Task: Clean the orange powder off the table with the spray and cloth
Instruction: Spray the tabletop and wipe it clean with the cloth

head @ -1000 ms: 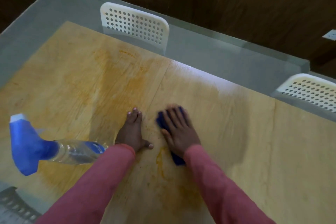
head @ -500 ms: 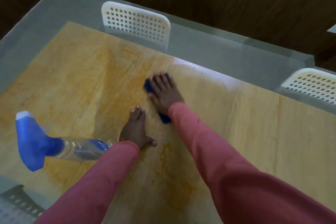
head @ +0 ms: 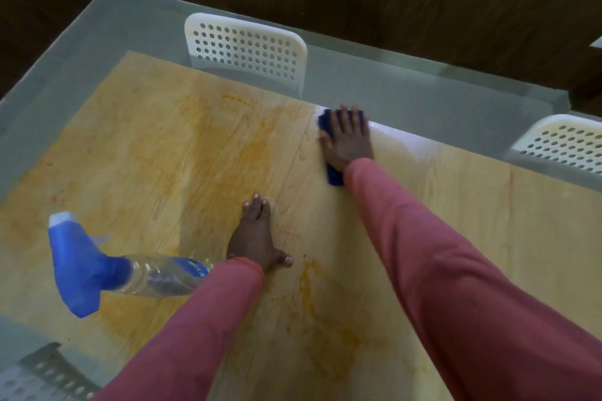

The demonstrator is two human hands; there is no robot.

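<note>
A: Where did the hands sit relative to the spray bottle (head: 136,270)?

B: Left hand (head: 255,239) lay flat, fingers straight, just beside its base. Right hand (head: 348,137) pressed the blue cloth (head: 335,176) flat, far beyond it, at the worktop (head: 488,205) edge.

A: And the orange powder (head: 228,153)?

B: Mostly between cloth and bottle, streaks running toward the bottle; the right hand likely needed to sweep back that way.

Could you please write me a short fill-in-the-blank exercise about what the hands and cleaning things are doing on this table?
1. The right hand presses a dark blue ____ flat on the table.
2. The spray bottle lies on its ____, held by neither hand.
3. The left hand rests ____ on the wood, fingers straight.
4. The powder smeared over the wood is ____.

Missing words: cloth; side; flat; orange
</note>
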